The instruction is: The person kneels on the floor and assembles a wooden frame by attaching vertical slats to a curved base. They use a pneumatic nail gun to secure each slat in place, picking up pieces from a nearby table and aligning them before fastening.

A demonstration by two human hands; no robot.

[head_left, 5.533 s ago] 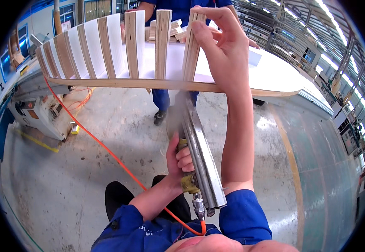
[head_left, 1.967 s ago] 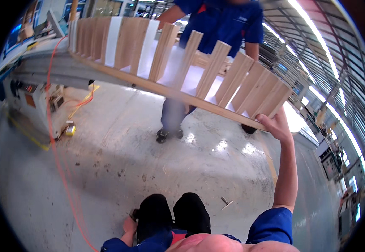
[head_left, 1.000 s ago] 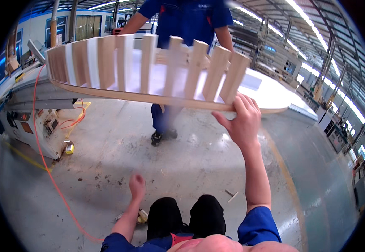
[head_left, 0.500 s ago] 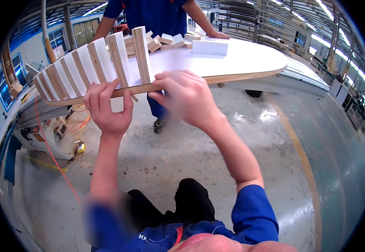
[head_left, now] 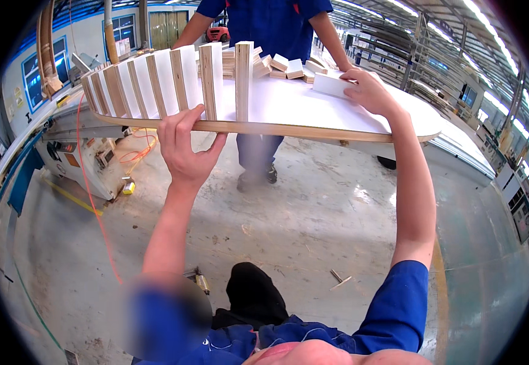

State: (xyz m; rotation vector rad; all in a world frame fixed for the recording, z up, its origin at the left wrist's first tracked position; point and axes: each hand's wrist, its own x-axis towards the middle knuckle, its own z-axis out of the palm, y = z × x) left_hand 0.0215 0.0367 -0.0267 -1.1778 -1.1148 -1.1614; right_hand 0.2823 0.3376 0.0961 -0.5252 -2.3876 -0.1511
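**Holding the curved panel from below, both hands up**

Looking up along my own arms, I see a large white-faced plywood panel with a curved edge (head_left: pixel 313 103) overhead. A row of upright pale wooden slats (head_left: pixel 155 82) stands along its left curve, fanned one after another, the nearest of them being the tallest in view.

My left hand (head_left: pixel 185 149) is at the panel's near edge, just below the slats. Its grip is a loose hold on that edge: the fingers reach up over the plywood rim and the thumb spreads to the right beneath it. My right hand (head_left: pixel 371 91) is up on the white face, well apart from the left, with its fingers lying flat on a small white rectangular block (head_left: pixel 331 85). That grip is wide, resting on the block; I cannot tell whether the fingers curl around its far side.

A loose heap of short wooden offcut blocks (head_left: pixel 283 61) lies on the panel behind the slats. Beyond the panel stands another person in blue work clothes (head_left: pixel 264 27), arms spread down toward the far edge.

Below, on the grey concrete floor (head_left: pixel 313 213), an orange cable (head_left: pixel 91 194) runs from the left machinery toward me. A grey woodworking machine (head_left: pixel 85 161) sits at the left, partly under the panel. A small metal tool (head_left: pixel 339 278) lies on the floor near my right sleeve.
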